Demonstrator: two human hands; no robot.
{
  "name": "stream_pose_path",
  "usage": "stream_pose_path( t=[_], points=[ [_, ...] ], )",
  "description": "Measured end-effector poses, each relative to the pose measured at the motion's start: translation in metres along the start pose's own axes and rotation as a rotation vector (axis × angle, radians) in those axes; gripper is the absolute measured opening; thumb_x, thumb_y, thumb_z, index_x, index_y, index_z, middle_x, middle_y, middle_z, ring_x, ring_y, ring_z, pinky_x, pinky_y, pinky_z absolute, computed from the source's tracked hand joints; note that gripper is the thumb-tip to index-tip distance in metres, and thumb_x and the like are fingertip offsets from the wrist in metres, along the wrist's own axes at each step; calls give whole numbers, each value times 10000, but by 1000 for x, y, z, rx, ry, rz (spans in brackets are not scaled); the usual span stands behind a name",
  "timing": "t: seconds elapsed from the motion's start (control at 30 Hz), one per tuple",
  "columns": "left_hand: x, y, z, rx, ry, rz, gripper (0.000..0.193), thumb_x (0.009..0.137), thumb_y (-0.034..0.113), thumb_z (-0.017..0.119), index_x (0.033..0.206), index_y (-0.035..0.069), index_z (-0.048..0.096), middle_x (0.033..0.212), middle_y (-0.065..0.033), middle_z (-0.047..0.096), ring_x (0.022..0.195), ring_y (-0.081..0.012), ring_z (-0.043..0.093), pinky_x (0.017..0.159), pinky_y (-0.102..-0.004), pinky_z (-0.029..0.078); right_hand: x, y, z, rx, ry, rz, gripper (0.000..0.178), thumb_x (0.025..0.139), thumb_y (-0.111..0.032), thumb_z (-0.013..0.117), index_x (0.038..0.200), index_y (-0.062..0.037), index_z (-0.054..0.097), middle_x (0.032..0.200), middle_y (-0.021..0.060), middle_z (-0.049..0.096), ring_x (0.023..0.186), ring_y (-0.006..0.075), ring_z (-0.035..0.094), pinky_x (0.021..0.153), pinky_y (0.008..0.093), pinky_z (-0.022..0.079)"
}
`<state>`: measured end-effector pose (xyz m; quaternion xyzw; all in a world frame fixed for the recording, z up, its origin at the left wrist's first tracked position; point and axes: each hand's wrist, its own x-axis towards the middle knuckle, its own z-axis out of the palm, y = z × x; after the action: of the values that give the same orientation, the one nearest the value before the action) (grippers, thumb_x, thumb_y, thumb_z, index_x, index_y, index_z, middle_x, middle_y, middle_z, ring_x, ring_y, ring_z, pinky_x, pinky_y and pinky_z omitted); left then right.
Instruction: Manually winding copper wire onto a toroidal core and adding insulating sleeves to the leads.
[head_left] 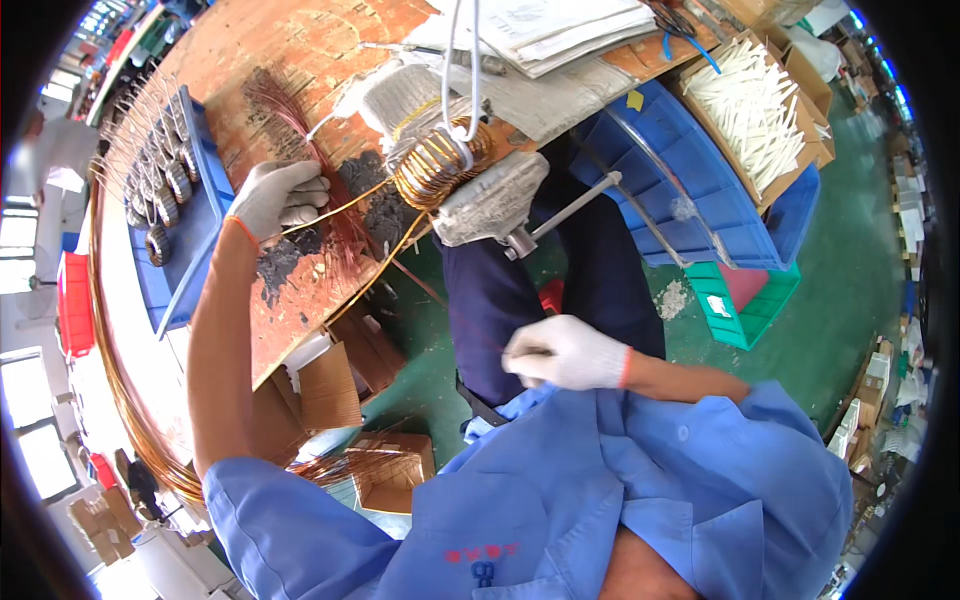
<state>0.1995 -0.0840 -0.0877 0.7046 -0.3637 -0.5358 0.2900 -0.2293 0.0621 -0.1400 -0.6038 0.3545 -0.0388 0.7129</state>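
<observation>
A ring-shaped coil (pixel 438 172) wound with copper wire sits at the table's front edge, between two pads wrapped in worn grey cloth (pixel 490 205). White cords hang down onto it. My left hand (pixel 285 200), in a white glove, is closed on a copper wire (pixel 352 205) running left from the coil. A second copper wire (pixel 385 262) slants from the coil toward the lower left. My right hand (pixel 570 352), also gloved, is held over my lap with fingers curled together, away from the coil. Whatever is in those fingers, if anything, is hidden.
A blue tray (pixel 205 180) at left holds several finished coils. Thin reddish wires (pixel 345 225) lie beside my left hand. At right, a carton of white strips (pixel 750 110) rests on a blue bin (pixel 650 150); a metal rod (pixel 575 208) juts from the clamp. Open cartons (pixel 395 470) stand below.
</observation>
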Motion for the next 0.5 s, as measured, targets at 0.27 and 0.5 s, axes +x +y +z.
stream_pose_path(
  t=[0.27, 0.5],
  points=[
    [-168, 79, 42, 238, 549, 527, 485, 1011, 519, 645, 1050, 49, 755, 989, -28, 732, 717, -99, 553, 652, -285, 441, -121, 35, -81, -314, 202, 234, 154, 979, -122, 682, 1036, -7, 768, 799, 97, 765, 750, 174, 749, 735, 328, 587],
    [-206, -25, 238, 1349, -142, 1284, 481, 796, 289, 812, 1186, 33, 695, 1050, -93, 708, 1073, -271, 692, 1066, -487, 493, -170, 71, -102, -397, 214, -59, 128, 955, -118, 713, 1011, -24, 779, 842, 95, 774, 765, 206, 762, 733, 331, 588]
  ],
)
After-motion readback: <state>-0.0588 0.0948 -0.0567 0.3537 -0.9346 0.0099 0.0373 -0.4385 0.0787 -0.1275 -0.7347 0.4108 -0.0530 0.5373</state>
